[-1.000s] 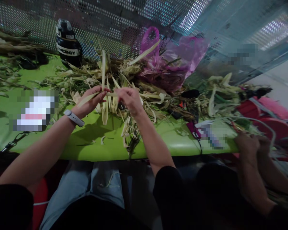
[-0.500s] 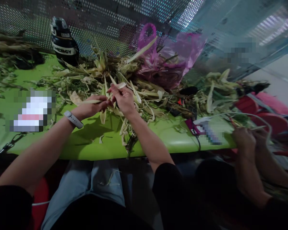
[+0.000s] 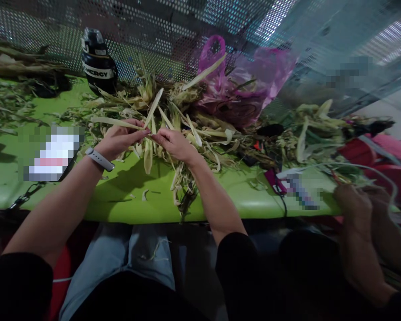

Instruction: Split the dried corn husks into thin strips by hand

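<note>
My left hand [image 3: 125, 137], with a pale watch band on its wrist, pinches pale dried corn husk strips. One husk strip [image 3: 112, 121] sticks out to the left over the knuckles, and another husk strip [image 3: 154, 107] rises from the fingertips. Close beside it, my right hand [image 3: 173, 143] is closed in a pinch on the husk at the same spot, the fingertips almost meeting; the exact grip is hidden. Behind and below both hands spreads a tangled pile of dried husks [image 3: 133, 100], one pale strip [image 3: 148, 157] hanging under the fingers.
A black bottle [image 3: 99, 73] and a pink plastic bag [image 3: 247, 98] stand at the back of the green table [image 3: 120, 214]. A blurred phone [image 3: 55, 154] lies left. Another person's hands [image 3: 354, 203] work at the right, near a cable. A perforated screen [image 3: 147, 31] rises behind.
My right hand has drawn slightly right and lower, its fingers more closed. A husk strip now stands up between the hands. The whole view has shifted a little.
</note>
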### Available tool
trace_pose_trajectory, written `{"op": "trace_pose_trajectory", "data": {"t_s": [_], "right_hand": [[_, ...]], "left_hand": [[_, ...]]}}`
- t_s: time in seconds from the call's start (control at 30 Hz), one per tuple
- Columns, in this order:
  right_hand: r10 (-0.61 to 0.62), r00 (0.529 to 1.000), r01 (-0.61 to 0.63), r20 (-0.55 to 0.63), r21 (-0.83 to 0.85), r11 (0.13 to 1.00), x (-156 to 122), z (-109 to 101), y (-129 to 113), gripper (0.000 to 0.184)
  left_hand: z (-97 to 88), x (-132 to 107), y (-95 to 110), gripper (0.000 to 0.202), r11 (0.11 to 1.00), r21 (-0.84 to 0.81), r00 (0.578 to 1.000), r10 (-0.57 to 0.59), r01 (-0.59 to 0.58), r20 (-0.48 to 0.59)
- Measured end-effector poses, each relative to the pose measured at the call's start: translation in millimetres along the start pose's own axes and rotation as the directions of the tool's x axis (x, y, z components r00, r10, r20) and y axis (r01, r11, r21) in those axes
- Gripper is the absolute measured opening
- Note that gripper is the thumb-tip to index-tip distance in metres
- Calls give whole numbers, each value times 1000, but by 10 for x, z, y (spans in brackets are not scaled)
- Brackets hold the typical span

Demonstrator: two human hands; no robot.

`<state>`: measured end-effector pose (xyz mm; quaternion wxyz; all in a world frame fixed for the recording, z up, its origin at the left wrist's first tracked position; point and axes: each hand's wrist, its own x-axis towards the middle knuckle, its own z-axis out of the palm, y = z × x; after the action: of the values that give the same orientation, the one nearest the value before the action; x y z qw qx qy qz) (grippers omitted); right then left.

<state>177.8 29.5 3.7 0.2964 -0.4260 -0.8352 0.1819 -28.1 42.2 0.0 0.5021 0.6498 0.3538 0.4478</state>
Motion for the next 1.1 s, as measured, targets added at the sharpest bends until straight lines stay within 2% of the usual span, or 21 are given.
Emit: {"op": "trace_pose_trajectory", "data": {"t_s": [0.03,0.1,0.17,0.27,0.33,0.5,0.6,0.7,0.97,1.1], "right_hand": [[-12,999,11,-35,-38,999,-11,-10,-18,57],[-59,983,36,-175,-130,991,-41,-27,-84,52],[-140,939,73,-316,-215,974,-67,-22,-168,43],[-301,895,223,-330,-256,941,-65,30,-246,30],[-346,879,287,-329,-213,934,-39,68,-243,25],[-274,866,278,-418,-53,959,13,108,-168,29],[-199,881,212,-429,-16,977,12,139,-163,31],[-161,877,182,-454,3,983,5,179,-176,30],[-77,873,143,-481,102,984,29,192,-96,36],[-18,890,89,-456,136,987,33,195,-86,41]], "left_hand": [[0,-1,3,19,1000,29,1000,-1,0,19],[23,-5,2,19,994,106,995,-7,-4,99],[77,-12,-6,19,985,170,979,-4,-31,202],[177,-28,-12,25,963,249,948,21,-104,316],[221,-42,-1,30,952,280,935,19,-126,355],[233,-82,62,44,930,364,902,-111,-55,418],[233,-91,82,44,932,358,876,-135,-46,463],[247,-92,80,42,946,323,860,-138,-33,491],[300,-127,26,35,983,170,860,-148,73,489],[324,-143,43,39,978,179,852,-179,103,492]]}}
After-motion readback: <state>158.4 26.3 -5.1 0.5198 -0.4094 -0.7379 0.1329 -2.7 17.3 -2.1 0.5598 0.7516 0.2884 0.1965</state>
